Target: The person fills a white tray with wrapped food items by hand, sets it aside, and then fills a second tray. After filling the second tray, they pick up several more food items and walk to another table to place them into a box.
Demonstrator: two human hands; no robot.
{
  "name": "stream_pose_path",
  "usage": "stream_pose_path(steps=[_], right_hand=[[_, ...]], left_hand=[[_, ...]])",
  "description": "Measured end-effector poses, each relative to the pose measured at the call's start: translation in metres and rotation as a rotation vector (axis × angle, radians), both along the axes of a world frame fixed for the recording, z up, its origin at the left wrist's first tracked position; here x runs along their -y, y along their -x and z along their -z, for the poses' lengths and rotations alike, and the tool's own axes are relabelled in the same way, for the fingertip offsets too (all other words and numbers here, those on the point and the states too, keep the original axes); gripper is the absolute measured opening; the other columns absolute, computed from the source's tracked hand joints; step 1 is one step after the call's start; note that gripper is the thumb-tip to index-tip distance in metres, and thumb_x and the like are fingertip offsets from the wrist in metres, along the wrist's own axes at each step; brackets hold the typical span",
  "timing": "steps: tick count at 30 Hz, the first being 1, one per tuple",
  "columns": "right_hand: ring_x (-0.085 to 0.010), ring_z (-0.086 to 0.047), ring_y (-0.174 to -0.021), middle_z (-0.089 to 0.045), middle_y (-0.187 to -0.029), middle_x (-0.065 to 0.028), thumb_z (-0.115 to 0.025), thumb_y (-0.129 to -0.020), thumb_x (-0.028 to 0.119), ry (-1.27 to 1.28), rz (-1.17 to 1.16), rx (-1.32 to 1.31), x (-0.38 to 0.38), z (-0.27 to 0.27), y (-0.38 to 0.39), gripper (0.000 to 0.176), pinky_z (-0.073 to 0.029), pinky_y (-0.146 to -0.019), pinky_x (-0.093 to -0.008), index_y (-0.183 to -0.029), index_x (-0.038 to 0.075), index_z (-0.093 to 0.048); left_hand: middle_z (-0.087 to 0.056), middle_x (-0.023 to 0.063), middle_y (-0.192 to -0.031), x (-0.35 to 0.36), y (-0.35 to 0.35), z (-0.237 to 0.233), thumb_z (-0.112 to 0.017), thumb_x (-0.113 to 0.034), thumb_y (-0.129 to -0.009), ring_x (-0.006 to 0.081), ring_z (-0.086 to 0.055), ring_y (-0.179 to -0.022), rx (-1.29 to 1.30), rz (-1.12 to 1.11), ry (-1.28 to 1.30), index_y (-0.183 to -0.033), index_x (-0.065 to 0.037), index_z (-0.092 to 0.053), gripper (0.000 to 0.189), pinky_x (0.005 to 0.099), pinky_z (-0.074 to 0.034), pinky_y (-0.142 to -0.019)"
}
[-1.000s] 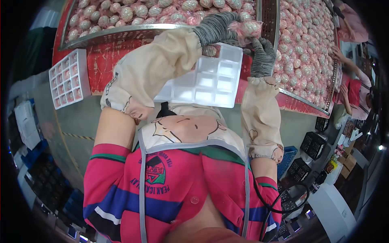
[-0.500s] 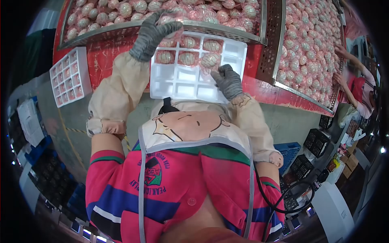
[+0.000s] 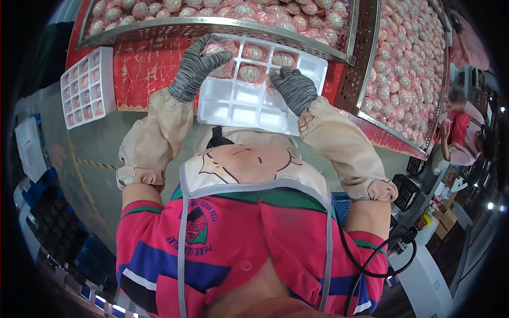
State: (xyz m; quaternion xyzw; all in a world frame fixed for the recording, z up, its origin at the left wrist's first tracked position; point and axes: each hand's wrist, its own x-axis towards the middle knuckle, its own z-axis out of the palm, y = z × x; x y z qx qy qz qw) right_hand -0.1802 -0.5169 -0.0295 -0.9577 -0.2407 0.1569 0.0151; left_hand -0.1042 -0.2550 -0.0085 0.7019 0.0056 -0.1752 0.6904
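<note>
Left hand (image 3: 192,72) fingers curled round a wrapped ball (image 3: 214,49) — right hand (image 3: 296,91) fingers bent, can't tell if gripping. Compartment tray (image 3: 246,93) part-filled — bare cells wristward of the fingertips.

Your scratched red table (image 3: 143,74) carries a white compartment tray (image 3: 245,95) overhanging the near edge, filled white tray (image 3: 107,79) at left end, two perforated metal trays (image 3: 159,26) beyond and right.

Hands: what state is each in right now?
Left hand: open, fingers and thumb spread about a wrapped ball.
Right hand: fingers bent over the tray; grip can't be told.
</note>
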Motion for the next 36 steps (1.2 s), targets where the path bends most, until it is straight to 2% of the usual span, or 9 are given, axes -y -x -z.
stream_pose_path(steps=[13,16,18,20,23,26,29,31,36], right_hand=[[-0.0288,-0.064,-0.081,-0.062,-0.096,-0.0126,-0.051,-0.085,0.019,-0.015,0.108,0.01,0.011,0.038,-0.002,0.025,-0.05,-0.06,-0.0426,-0.108,0.009,-0.055],[-0.0246,-0.065,-0.089,-0.062,-0.106,-0.014,-0.059,-0.083,0.011,-0.833,0.684,-0.067,0.038,0.027,0.023,0.035,-0.052,-0.074,-0.0358,-0.118,0.008,-0.055],[-0.0225,-0.063,-0.092,-0.063,-0.104,-0.0091,-0.066,-0.08,0.013,-1.701,1.145,-0.361,0.053,-0.007,0.043,0.044,-0.052,-0.079,-0.0322,-0.122,0.008,-0.054],[-0.019,-0.062,-0.092,-0.063,-0.1,-0.0045,-0.068,-0.079,0.013,-1.876,1.18,-0.409,0.07,-0.018,0.049,0.042,-0.052,-0.075,-0.0298,-0.118,0.005,-0.055],[-0.0133,-0.062,-0.074,-0.064,-0.088,-0.0064,-0.068,-0.082,0.015,-1.304,1.266,-0.286,0.094,0.01,0.039,0.026,-0.052,-0.062,-0.026,-0.104,0.005,-0.058],[-0.0094,-0.061,-0.07,-0.062,-0.081,-0.0045,-0.066,-0.084,0.017,-1.21,1.289,-0.175,0.096,0.052,0.034,0.019,-0.051,-0.056,-0.0247,-0.098,0.006,-0.059],[-0.0227,-0.063,-0.074,-0.063,-0.085,-0.0102,-0.066,-0.082,0.021,-0.652,0.979,0.117,0.103,0.039,0.028,0.023,-0.052,-0.065,-0.0346,-0.1,0.007,-0.059],[-0.0349,-0.06,-0.088,-0.06,-0.105,-0.0153,-0.064,-0.08,0.024,-0.348,0.756,0.339,0.103,0.025,0.025,0.031,-0.05,-0.078,-0.0433,-0.106,0.009,-0.058],[-0.0296,-0.056,-0.1,-0.055,-0.113,-0.0134,-0.054,-0.084,0.022,-0.194,0.399,0.274,0.097,0.027,0.0,0.035,-0.049,-0.083,-0.042,-0.117,0.01,-0.053]], left_hand=[[-0.055,0.0046,-0.109,0.045,0.011,0.009,-0.073,-0.014,-0.076,0.0134,-0.052,-0.102,-0.204,0.352,0.246,-0.132,-0.004,-0.041,0.066,0.0275,-0.045,-0.089],[-0.056,0.0054,-0.11,0.088,0.005,0.018,-0.074,-0.016,-0.076,0.0144,-0.053,-0.102,-0.052,0.585,0.115,-0.134,-0.004,-0.039,0.069,0.0278,-0.046,-0.089],[-0.059,0.0064,-0.109,0.12,-0.002,0.026,-0.075,-0.02,-0.075,0.015,-0.054,-0.1,0.095,0.789,0.146,-0.131,-0.004,-0.041,0.068,0.0299,-0.047,-0.088],[-0.06,0.0081,-0.109,0.158,-0.008,0.055,-0.076,-0.02,-0.075,0.017,-0.056,-0.099,0.124,0.789,0.023,-0.127,-0.004,-0.045,0.063,0.0318,-0.047,-0.087],[-0.06,0.0116,-0.107,0.191,-0.01,0.042,-0.076,-0.021,-0.073,0.0221,-0.059,-0.097,0.254,0.72,-0.291,-0.118,-0.003,-0.052,0.054,0.0352,-0.048,-0.085],[-0.06,0.015,-0.102,0.197,0.003,0.022,-0.075,-0.019,-0.069,0.0306,-0.059,-0.095,0.406,0.55,-0.39,-0.108,-0.004,-0.059,0.045,0.0375,-0.049,-0.082],[-0.06,0.0122,-0.098,0.186,0.008,0.072,-0.072,-0.017,-0.067,0.0325,-0.057,-0.094,1.067,0.469,-0.484,-0.106,-0.008,-0.062,0.042,0.0405,-0.049,-0.079],[-0.059,0.0118,-0.096,0.184,0.008,0.068,-0.071,-0.017,-0.067,0.032,-0.057,-0.092,1.027,0.512,-0.586,-0.106,-0.009,-0.063,0.04,0.0414,-0.048,-0.078],[-0.058,0.0112,-0.092,0.19,0.002,0.07,-0.069,-0.02,-0.07,0.0307,-0.057,-0.086,0.969,0.573,-0.69,-0.106,-0.01,-0.064,0.037,0.0433,-0.047,-0.074]])
